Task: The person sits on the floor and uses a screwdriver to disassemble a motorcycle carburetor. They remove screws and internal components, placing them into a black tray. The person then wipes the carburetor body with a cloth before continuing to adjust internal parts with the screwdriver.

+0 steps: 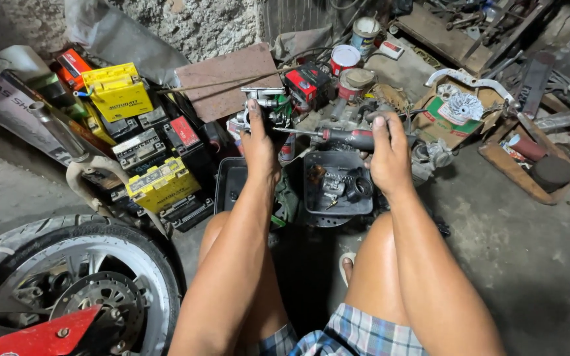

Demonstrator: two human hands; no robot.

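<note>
Head view: left hand (259, 142) fingers clamped on a metal carburetor (263, 105); right hand (388, 155) fingers wrapped around a screwdriver (338, 136) above a black tray (336, 186).

A tray (311, 198) of parts lies on the floor (529, 264) between the knees; batteries (159, 184) stack left, a wheel (80, 283) nearer.

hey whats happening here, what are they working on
A person sits on a workshop floor, knees up, working on a small metal engine part that looks like a carburettor. The left hand steadies it while the right hand grips a screwdriver by its dark handle, the shaft pointing at the part. Below the hands a black tray holds loose small parts. Yellow and black batteries are stacked to the left, beside a motorcycle wheel.
</note>
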